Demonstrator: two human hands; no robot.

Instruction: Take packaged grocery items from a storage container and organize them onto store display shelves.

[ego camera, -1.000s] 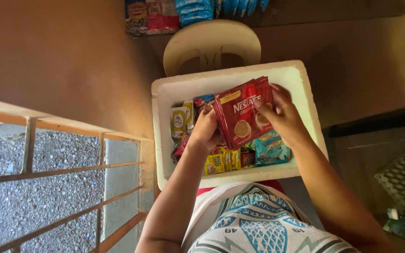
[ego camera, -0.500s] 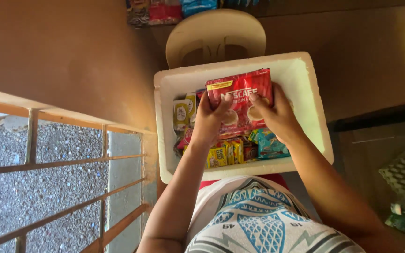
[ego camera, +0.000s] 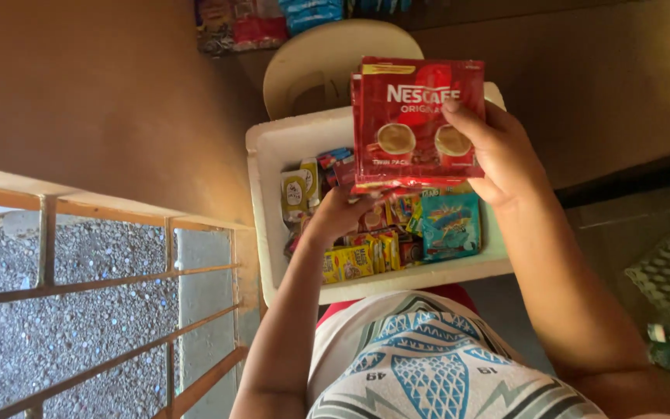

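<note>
While the right hand [ego camera: 498,159] holds a stack of red coffee sachets [ego camera: 416,120] upright, its fingers [ego camera: 463,116] are closed over the stack's right edge and face. Below the sachets, the left hand [ego camera: 339,217] reaches into a white foam box [ego camera: 269,155], its fingers curled among small packets, though whether they grip one cannot be told. Just beside that hand to the right lies a blue snack packet [ego camera: 450,225], and below it yellow packets [ego camera: 350,262]. Beyond the box stands a pale plastic chair [ego camera: 312,66].
</note>
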